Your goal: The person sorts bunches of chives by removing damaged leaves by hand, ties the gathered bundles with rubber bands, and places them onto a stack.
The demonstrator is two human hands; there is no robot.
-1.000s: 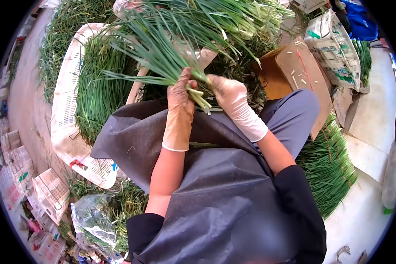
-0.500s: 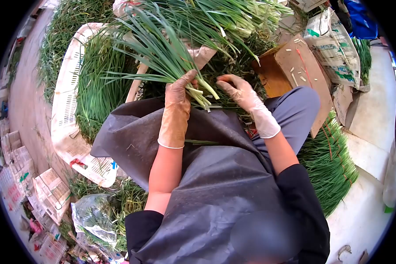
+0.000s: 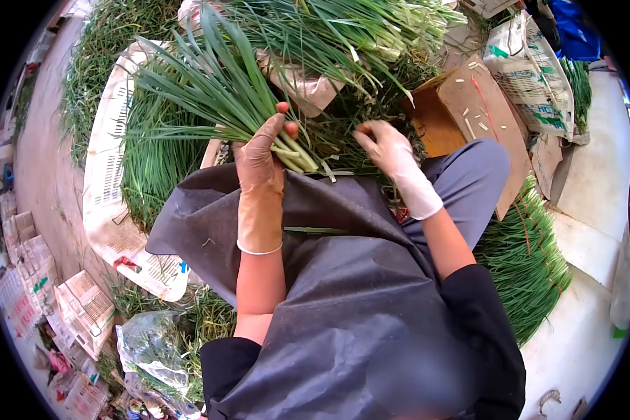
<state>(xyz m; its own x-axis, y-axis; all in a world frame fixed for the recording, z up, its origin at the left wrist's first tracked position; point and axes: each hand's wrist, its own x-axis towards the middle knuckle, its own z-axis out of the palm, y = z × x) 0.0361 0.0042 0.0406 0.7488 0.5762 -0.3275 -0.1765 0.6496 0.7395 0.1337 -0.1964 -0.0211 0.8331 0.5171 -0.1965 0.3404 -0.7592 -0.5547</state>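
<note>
My left hand, in a stained glove with bare fingertips showing, grips a bunch of green stalks near their pale cut ends. The leaves fan out to the upper left, over a white basket of greens. To the right, my right hand is gloved and apart from the bunch, its fingers curled in together; whether anything small is between them is too small to tell. Beneath both hands lies a dark apron. A large heap of stalks with pale ends lies beyond.
An open cardboard box with pale scraps on it stands right of my right hand. Tied green bundles lie beside my knee. A clear plastic bag is at lower left, and a printed white bag at upper right.
My right hand has come off the stalks and moved right. My left hand has shifted left with the bunch still in its grip.
</note>
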